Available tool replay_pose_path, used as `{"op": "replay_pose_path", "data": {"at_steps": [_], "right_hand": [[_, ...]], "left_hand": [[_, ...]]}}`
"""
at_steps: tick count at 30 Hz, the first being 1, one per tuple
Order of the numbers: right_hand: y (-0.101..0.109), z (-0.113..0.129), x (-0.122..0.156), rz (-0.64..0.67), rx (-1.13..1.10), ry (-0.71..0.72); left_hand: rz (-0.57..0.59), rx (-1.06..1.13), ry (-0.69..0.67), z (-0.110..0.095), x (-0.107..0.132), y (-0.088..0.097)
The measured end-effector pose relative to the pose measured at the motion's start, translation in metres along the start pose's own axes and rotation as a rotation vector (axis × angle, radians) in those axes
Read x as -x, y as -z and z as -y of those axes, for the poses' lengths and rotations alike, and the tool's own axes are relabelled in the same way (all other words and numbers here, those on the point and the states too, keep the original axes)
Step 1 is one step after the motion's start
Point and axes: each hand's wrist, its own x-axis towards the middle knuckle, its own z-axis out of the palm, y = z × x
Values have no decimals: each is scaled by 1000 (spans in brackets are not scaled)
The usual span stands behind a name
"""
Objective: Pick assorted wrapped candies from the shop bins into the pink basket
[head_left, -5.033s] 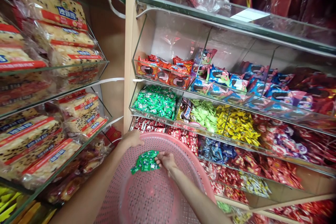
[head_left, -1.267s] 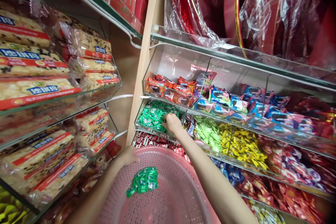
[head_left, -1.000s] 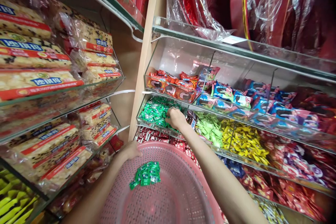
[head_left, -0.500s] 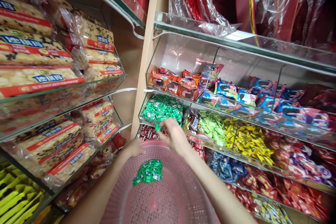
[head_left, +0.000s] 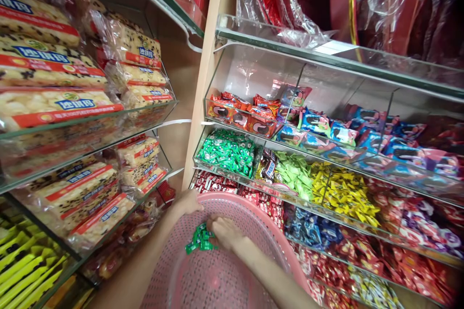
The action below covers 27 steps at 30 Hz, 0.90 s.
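A pink perforated plastic basket [head_left: 261,203] tilts in front of me, its far rim close to the shelves. My left hand [head_left: 188,202] is closed over the rim at its upper left. Inside the basket, my right hand [head_left: 224,231] has its fingers curled down at a small heap of green-wrapped candies [head_left: 199,240]. Green wrappers show at its fingertips, though the fingers partly cover them. Beyond the rim, more of the same green-wrapped candies [head_left: 226,152] fill a clear shelf bin.
Glass-fronted shelves hold yellow-wrapped candies [head_left: 350,198], light green packets [head_left: 295,174], a Snickers pack [head_left: 268,166] and blue snack packs [head_left: 311,123]. Packaged puffed-rice bars [head_left: 54,65] line the left shelves. A wooden post [head_left: 205,63] stands at the corner between the shelves.
My right hand has moved from in front of the green candy bin, where it held green candy, down into the basket. My left hand stays on the rim.
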Motion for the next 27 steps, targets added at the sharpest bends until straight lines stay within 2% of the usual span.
{"op": "replay_pose_path", "data": {"at_steps": [12,27], "right_hand": [[-14,6,-1,-53,46,-37],[-23,4,-1,-125,10,-56]], "left_hand": [[-5,11,-24,5,-1,-3],[-5,-54,-9,-6,6,9]]}}
